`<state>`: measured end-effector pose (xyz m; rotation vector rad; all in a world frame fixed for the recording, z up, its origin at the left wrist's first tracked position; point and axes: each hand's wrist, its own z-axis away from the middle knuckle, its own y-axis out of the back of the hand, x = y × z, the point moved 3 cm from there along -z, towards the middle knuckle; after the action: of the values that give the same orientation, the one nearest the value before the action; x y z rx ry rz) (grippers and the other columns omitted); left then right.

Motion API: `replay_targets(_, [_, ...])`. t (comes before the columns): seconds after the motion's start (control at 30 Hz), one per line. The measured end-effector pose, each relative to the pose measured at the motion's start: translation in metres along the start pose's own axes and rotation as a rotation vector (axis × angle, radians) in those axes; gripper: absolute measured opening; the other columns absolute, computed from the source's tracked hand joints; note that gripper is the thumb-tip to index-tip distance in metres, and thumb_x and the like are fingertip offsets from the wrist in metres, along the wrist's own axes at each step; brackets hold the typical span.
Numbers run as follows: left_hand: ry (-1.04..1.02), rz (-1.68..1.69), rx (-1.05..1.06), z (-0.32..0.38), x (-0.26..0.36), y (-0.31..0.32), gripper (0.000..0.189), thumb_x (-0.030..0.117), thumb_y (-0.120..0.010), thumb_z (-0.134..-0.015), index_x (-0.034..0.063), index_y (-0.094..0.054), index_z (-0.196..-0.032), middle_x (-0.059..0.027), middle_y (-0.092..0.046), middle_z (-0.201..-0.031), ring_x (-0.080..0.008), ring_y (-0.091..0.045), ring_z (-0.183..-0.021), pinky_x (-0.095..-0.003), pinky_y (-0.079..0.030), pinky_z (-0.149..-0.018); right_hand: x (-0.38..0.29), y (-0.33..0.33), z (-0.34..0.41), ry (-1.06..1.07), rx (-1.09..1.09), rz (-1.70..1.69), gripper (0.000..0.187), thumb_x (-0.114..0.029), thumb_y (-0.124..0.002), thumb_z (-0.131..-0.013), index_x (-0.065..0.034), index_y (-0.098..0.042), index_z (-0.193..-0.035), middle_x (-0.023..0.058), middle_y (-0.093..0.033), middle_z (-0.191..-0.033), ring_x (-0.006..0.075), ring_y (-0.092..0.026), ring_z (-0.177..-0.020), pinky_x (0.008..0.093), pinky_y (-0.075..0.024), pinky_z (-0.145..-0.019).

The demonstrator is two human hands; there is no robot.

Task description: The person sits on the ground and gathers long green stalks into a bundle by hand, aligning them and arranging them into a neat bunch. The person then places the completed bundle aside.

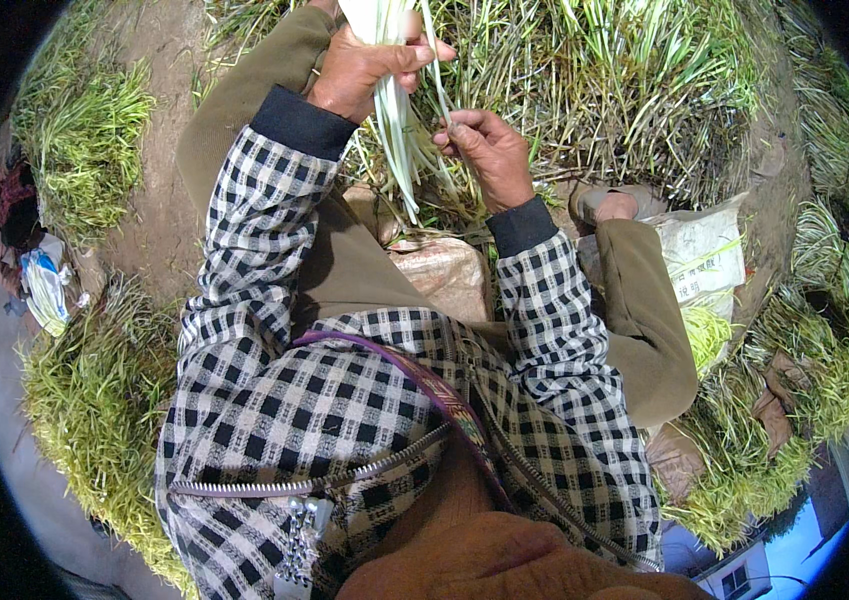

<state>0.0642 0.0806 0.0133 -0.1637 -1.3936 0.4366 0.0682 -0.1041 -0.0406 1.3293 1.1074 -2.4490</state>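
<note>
My left hand [364,71] is wrapped around a bunch of pale, slender plant stalks [392,142], whose white ends hang down below the fist. The top of the bunch runs out of the picture. With thumb and fingers, my right hand [495,154] pinches a single thin stalk [435,79] just to the right of the bunch. That stalk also passes by the fingertips of my left hand. Behind both hands lies a broad heap of green and straw-coloured stalks [582,90].
A wrapped block [443,274] is between my legs. To the right, a white printed sack [702,247] bears writing, with yellow-green leaves [708,334] on it. More cut greens [94,150] lie on bare soil [161,150] at left, near a blue-and-white plastic bag [45,281].
</note>
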Motion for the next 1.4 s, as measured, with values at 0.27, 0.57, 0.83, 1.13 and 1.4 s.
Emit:
replay_targets(0.27, [0.207, -0.132, 0.091, 0.010, -0.034, -0.013, 0.020, 0.005, -0.068, -0.077, 0.0021, -0.054, -0.092, -0.0132, -0.067, -0.086, -0.0083, -0.057, -0.056, -0.0191, -0.046, -0.048, -0.004, -0.004, -0.003, 0.060, 0.212, -0.009, 0.007, 0.002, -0.059, -0.082, 0.0018, -0.058, -0.089, 0.0093, -0.063, -0.082, 0.0141, -0.063, -0.074, 0.0239, -0.0512, -0.064])
replay_targets(0.57, [0.298, -0.104, 0.117, 0.011, -0.050, -0.018, 0.018, 0.001, -0.066, -0.078, 0.0008, -0.054, -0.092, -0.0139, -0.066, -0.084, -0.0089, -0.057, -0.055, -0.0190, -0.046, -0.045, 0.005, 0.004, 0.000, 0.026, 0.354, -0.090, 0.005, 0.004, -0.057, -0.077, -0.0008, -0.056, -0.080, 0.0056, -0.059, -0.077, 0.0119, -0.058, -0.067, 0.0244, -0.0506, -0.064])
replay_targets(0.83, [0.315, -0.060, 0.129, 0.012, -0.052, -0.018, 0.017, 0.002, -0.065, -0.079, 0.0019, -0.053, -0.091, -0.0139, -0.066, -0.084, -0.0082, -0.056, -0.054, -0.0187, -0.046, -0.045, 0.010, 0.008, -0.001, 0.081, 0.434, 0.121, 0.004, 0.000, -0.055, -0.080, 0.0007, -0.054, -0.084, 0.0062, -0.059, -0.077, 0.0133, -0.060, -0.068, 0.0264, -0.0539, -0.062])
replay_targets(1.13, [0.241, -0.023, 0.222, 0.009, -0.045, -0.004, 0.015, -0.001, -0.062, -0.080, 0.0035, -0.051, -0.089, -0.0148, -0.066, -0.085, -0.0074, -0.054, -0.052, -0.0193, -0.046, -0.045, 0.004, 0.048, 0.007, 0.124, 0.363, -0.389, 0.003, -0.006, -0.054, -0.085, -0.0034, -0.052, -0.084, 0.0085, -0.059, -0.074, 0.0155, -0.061, -0.063, 0.0274, -0.0504, -0.050])
replay_targets(1.4, [0.104, 0.054, 0.246, -0.001, -0.023, 0.017, 0.017, -0.002, -0.061, -0.081, 0.0054, -0.048, -0.089, -0.0155, -0.065, -0.086, -0.0081, -0.053, -0.050, -0.0204, -0.046, -0.045, 0.002, 0.049, 0.030, 0.213, 0.026, 0.963, 0.008, -0.012, -0.048, -0.083, -0.0095, -0.055, -0.083, 0.0055, -0.049, -0.055, 0.0151, -0.050, -0.047, 0.0322, -0.0447, -0.045])
